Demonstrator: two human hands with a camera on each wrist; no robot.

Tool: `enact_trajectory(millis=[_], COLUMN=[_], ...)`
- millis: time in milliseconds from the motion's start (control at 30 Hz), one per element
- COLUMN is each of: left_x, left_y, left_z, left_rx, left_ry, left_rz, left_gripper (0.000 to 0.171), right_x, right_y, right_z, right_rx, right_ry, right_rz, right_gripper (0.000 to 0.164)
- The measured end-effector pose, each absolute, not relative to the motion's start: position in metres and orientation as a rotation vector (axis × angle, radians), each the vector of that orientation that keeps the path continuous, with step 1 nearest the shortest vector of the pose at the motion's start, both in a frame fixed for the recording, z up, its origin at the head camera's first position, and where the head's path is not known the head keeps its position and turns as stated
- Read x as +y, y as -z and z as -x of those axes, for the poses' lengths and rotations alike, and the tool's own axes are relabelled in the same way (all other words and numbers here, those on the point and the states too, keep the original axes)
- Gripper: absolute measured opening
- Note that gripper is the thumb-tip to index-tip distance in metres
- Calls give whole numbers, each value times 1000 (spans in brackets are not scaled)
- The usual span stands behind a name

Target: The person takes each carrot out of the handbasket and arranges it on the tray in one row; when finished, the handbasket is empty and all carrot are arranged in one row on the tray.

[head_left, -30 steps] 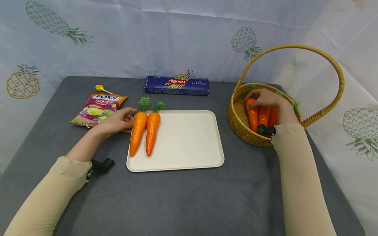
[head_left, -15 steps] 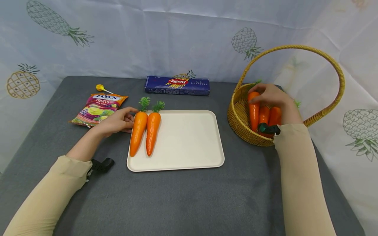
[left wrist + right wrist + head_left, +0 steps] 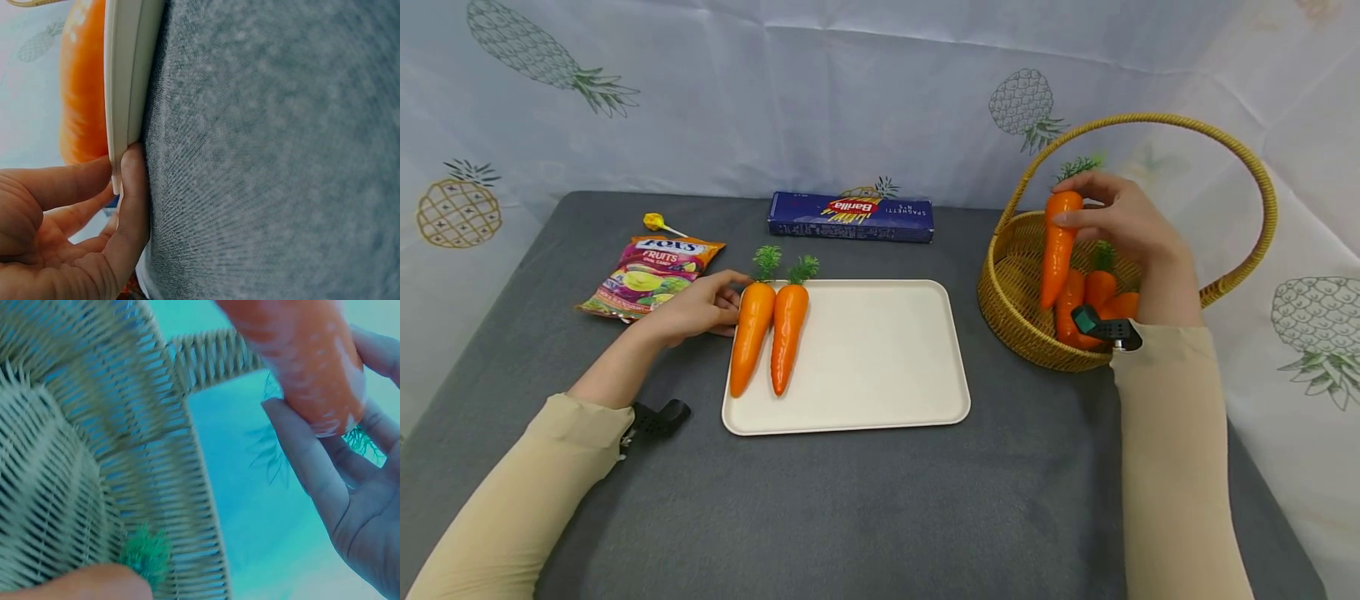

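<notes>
Right hand (image 3: pixel 1123 218) pinches a carrot (image 3: pixel 1057 250) at its broad end, thumb on one side, fingers on the other; carrot hangs steeply tilted, tip down, leaves up past the fingers; it's raised over the basket (image 3: pixel 1003 321), in front of the handle (image 3: pixel 1157 118) opening; basket stands by the desk's (image 3: pixel 887 508) far right corner; inside are at least three more carrots (image 3: pixel 1100 288), bunched toward the near right side, partly hidden by the arm.

Left hand (image 3: pixel 696 308) pinches the tray's (image 3: pixel 880 358) left edge; left wrist view shows thumb on the rim, a finger underneath against the desk; remaining fingers loosely bent, partly hidden.

Tray sits mid-desk; two carrots lie on it, the left carrot (image 3: pixel 749 337) along the left edge, the right carrot (image 3: pixel 789 333) just beside it; tips toward the near edge, leaves poking past the far edge; can't tell if their broad ends touch.

Candy bag (image 3: pixel 643 279) lies toward the desk's far left corner, just beyond the left hand; yellow lollipop (image 3: pixel 654 222) behind it, stick pointing right; blue spaghetti box (image 3: pixel 850 217) lies flat along the far edge, about mid-length; pineapple-print cloth (image 3: pixel 880 100) hangs behind; both sleeves beige (image 3: pixel 1172 458).
</notes>
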State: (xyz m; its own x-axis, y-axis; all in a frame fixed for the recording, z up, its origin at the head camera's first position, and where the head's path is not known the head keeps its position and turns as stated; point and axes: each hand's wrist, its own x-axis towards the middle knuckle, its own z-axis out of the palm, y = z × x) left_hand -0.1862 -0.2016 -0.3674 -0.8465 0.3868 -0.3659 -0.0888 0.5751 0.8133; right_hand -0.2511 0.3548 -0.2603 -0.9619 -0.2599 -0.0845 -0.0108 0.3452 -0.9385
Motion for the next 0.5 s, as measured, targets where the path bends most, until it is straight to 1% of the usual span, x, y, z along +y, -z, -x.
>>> enact_trajectory(millis=[500], left_x=[-202], left_y=[367], left_z=[186], left_rx=[2284], left_ry=[-1234], left_rz=[-244], left_gripper=[60], right_x=[315], right_y=[246], right_z=[228], right_rx=[2222], right_ry=[1752], right_rz=[618], right_gripper=[33])
